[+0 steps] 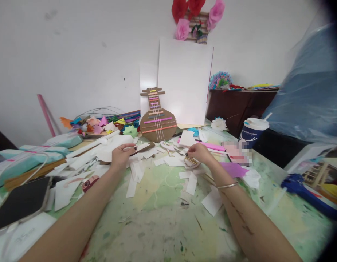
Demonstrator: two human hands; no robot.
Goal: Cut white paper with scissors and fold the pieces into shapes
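My left hand is at the left of centre, fingers closed on the end of a narrow brown cardboard piece with a white strip along it. Beside that hand lies a rounded white piece with a brown edge. My right hand, a bangle on its wrist, reaches down among paper scraps with its fingers drawn together. Just below its fingertips are thin gold-brown loops; whether they are gripped cannot be made out. A brown cardboard lute with coloured strips and white strings leans upright behind both hands.
White paper scraps litter the table. A phone and pale green packs lie left. Paper flowers fill the back left. A coffee cup and a blue-handled tool are right. A white board stands behind.
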